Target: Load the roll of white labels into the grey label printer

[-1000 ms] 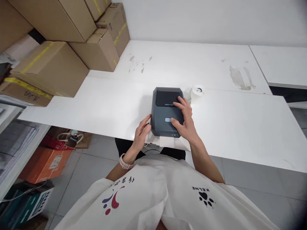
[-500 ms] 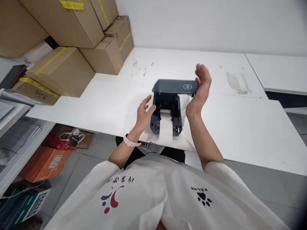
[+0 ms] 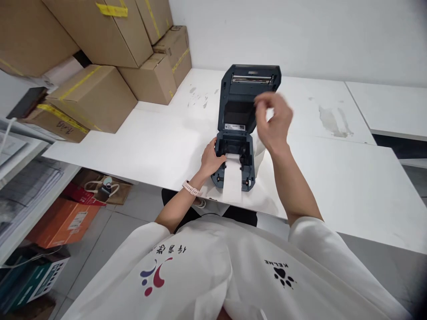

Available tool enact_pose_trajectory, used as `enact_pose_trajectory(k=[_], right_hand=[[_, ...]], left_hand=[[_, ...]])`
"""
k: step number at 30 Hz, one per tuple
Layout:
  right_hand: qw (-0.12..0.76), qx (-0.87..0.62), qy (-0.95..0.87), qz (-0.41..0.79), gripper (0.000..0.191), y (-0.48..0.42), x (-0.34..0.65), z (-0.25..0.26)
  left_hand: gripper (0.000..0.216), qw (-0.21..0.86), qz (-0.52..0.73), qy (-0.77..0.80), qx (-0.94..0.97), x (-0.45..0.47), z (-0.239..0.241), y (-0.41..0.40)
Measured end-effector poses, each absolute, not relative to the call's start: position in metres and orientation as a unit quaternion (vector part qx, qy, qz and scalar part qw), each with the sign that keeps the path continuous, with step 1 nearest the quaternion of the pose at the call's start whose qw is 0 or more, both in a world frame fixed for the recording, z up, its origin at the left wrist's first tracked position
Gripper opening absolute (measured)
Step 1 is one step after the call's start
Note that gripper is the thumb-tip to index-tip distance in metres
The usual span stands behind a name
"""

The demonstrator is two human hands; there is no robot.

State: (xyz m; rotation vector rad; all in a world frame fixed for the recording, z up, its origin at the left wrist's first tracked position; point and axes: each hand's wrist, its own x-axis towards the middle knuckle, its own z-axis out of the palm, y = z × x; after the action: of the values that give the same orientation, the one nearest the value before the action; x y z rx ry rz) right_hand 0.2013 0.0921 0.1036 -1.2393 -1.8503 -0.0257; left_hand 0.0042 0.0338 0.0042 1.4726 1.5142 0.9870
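Note:
A dark grey label printer (image 3: 217, 183) stands near the table's front edge, its lid (image 3: 240, 100) swung up and back. A strip of white label paper (image 3: 232, 182) runs from the roll bay out over the front. My left hand (image 3: 212, 159) grips the left side of the base, thumb over the rim beside the paper. In front of the lid's right edge hovers my right hand (image 3: 275, 122), fingers bent, a gap between thumb and fingers, nothing visible in it. Its fingertips are smeared by motion.
Brown cardboard boxes (image 3: 93, 100) with yellow tape are stacked at the left of the white table (image 3: 160, 142). White paper (image 3: 259, 149) lies behind the printer's right side. A shelf (image 3: 63, 186) and an orange box (image 3: 60, 222) are at the lower left.
The lid has swung from half raised to fully back. My right hand has come off the lid. My left hand has moved right, onto the printer's side.

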Motion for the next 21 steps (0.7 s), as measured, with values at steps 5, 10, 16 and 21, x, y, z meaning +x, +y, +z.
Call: enact_pose_trajectory(k=[5,10,16,21], right_hand=[[0.009,-0.436,-0.899,0.038,0.038,0.07,0.186,0.065],[-0.128,-0.361,-0.919,0.096,0.036,0.076,0.164,0.058],[0.045,-0.274,-0.887,0.369,0.046,0.067,0.226,0.093],[0.248,-0.35,-0.781,0.453,0.041,0.025,0.319,0.086]], left_hand=[[0.089,0.4,0.406,0.599,0.562,0.005,-0.005,0.039],[0.09,0.411,0.431,0.586,0.549,0.004,-0.011,0.04],[0.09,0.426,0.436,0.58,0.541,0.003,-0.013,0.038],[0.088,0.439,0.444,0.574,0.529,0.002,-0.015,0.037]])
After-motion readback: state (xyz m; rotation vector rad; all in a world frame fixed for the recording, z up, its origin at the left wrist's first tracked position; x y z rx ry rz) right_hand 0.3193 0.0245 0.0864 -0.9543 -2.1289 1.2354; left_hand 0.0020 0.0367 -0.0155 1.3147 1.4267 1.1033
